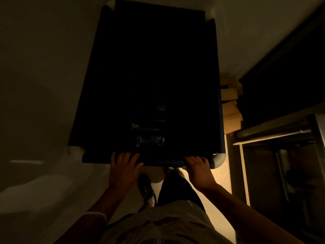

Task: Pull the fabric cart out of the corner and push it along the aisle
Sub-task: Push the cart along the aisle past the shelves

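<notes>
A deep fabric cart [218, 120] of dark cloth fills the middle of the head view, with pale tube corners showing at its rim. Its inside is almost black; a faint shiny item lies low near the front wall. My left hand [123, 166] rests on the near rim bar, fingers spread over it. My right hand [198, 170] is curled around the same bar close to the pale right corner elbow [219, 160]. My legs and shoes stand just behind the cart.
A pale wall [44, 76] runs along the cart's left side and behind it. Stacked cardboard boxes [231, 110] sit against the cart's right side. A dark metal shelf frame [274, 134] stands at the right. A strip of lit floor [221, 182] lies between them.
</notes>
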Tool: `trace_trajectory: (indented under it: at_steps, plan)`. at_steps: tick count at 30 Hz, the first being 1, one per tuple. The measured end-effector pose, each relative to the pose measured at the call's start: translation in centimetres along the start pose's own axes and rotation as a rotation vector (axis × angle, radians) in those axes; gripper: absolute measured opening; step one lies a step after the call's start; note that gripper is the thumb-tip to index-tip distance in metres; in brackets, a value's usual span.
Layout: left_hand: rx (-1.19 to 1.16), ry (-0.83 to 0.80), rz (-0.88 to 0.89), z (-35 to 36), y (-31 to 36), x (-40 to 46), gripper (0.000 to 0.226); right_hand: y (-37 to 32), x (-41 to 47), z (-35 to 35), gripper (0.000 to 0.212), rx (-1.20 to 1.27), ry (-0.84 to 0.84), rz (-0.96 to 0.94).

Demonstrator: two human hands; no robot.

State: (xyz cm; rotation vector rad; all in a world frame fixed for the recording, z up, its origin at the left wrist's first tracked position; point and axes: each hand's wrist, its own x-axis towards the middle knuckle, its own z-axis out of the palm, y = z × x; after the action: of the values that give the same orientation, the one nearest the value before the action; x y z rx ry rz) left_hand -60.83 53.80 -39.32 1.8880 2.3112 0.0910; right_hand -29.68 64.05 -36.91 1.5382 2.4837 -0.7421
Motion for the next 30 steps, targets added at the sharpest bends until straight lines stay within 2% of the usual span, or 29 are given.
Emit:
trace_trajectory:
  at_steps: [8,13,17,22,25,30]
  plan:
    - [-0.024,0.110,0.020,1.0,-0.2,-0.3,0.048,0.7,0.7,0.5,0.049,-0.007,-0.161,0.059]
    - [0.054,0.185,0.052,0.9,0.3,0.2,0.043,0.9,1.3,-0.8,0.047,-0.041,-0.150,0.001]
    - [0.061,0.179,0.080,1.3,-0.2,-0.6,0.043,0.5,-0.2,-0.2,0.043,-0.117,-0.044,-0.104]
    - [0.009,0.091,0.028,0.1,0.2,-0.3,0.045,-0.6,0.0,-0.1,0.048,-0.100,-0.091,0.022]
    - [0.003,0.035,0.015,-0.9,0.7,0.6,0.045,-0.9,0.0,-1.0,0.046,-0.081,0.001,0.009]
    - [-0.001,-0.005,0.005,-1.4,1.2,0.3,0.047,-1.1,-0.3,-1.6,0.044,-0.092,0.013,0.007]
